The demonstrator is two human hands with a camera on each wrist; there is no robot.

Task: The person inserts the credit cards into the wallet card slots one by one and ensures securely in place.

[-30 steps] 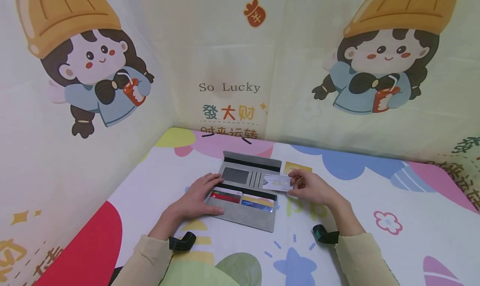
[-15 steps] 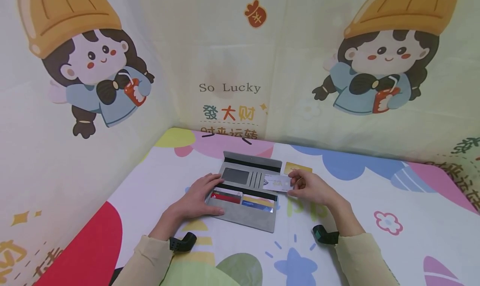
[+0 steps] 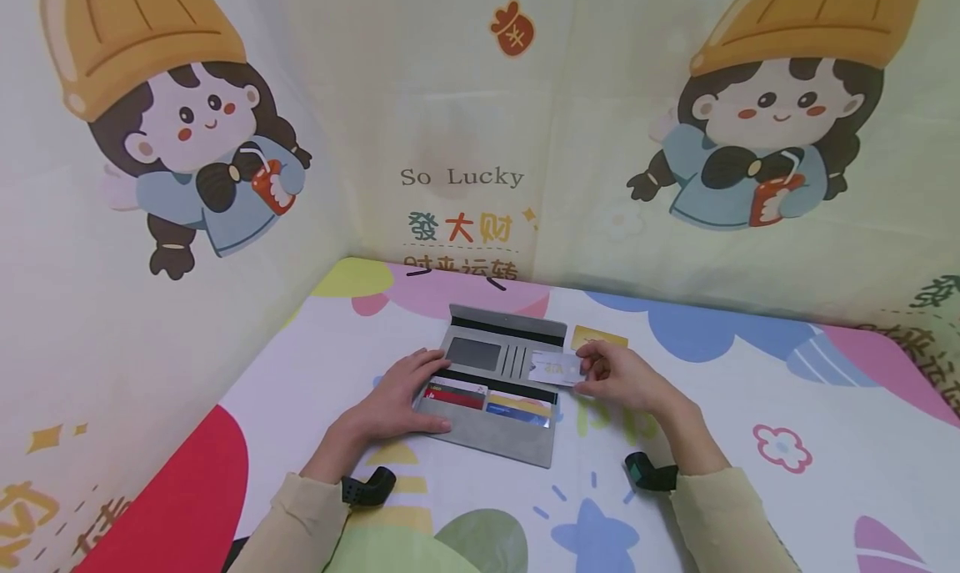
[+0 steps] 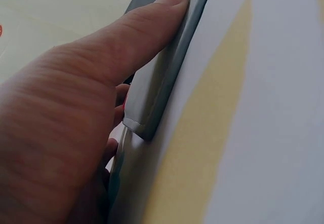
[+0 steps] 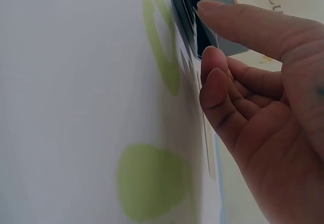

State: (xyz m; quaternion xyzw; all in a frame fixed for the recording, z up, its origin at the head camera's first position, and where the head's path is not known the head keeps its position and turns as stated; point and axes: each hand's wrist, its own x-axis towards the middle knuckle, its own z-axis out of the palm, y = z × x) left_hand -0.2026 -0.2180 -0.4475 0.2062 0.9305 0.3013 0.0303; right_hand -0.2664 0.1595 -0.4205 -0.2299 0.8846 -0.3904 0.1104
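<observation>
A grey wallet lies unfolded on the table, with several narrow card slots beside a dark window. My left hand rests across its left edge, thumb and index finger on top; in the left wrist view the thumb lies along the wallet's near border. At the wallet's right side my right hand pinches a pale card marked VIP between thumb and fingers. The card's left end is at the slots. A red-and-grey card and a blue-and-yellow card sit in the lower pocket.
A gold card lies on the table just beyond my right hand, past the wallet's right edge. The table carries a colourful printed cloth. Printed cartoon walls stand behind the table and on its left.
The VIP card has slid slightly left at the slots, so less of the dark print on its left end shows. My left hand keeps its place on the wallet.
</observation>
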